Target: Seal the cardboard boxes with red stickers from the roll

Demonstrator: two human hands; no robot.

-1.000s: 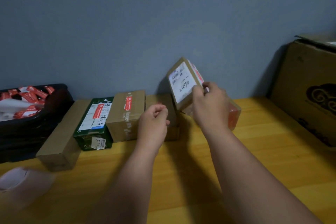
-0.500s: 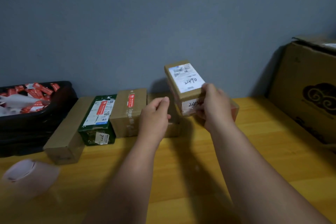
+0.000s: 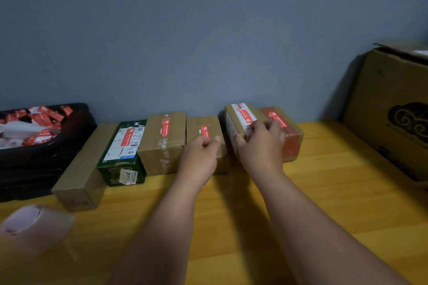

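Observation:
Several small boxes stand in a row against the wall on the wooden table (image 3: 324, 192). My right hand (image 3: 259, 143) grips a brown box with a white label and a red sticker (image 3: 240, 114), which sits on the table between a small brown box (image 3: 203, 126) and a reddish-brown box (image 3: 289, 134), both stickered. Curled in front of the small brown box, my left hand (image 3: 201, 155) shows nothing in its fingers. The pale sticker roll (image 3: 34, 227) lies blurred at the near left.
To the left in the row are a stickered brown box (image 3: 164, 146), a green box (image 3: 122, 152) and a long plain brown box (image 3: 78, 176). A black bin (image 3: 58, 146) of red and white scraps stands far left. A large open carton (image 3: 393, 111) stands at the right.
My right hand has brought the labelled box down from the air and set it flat in the row, red sticker facing up. My left hand has stayed curled in nearly the same place.

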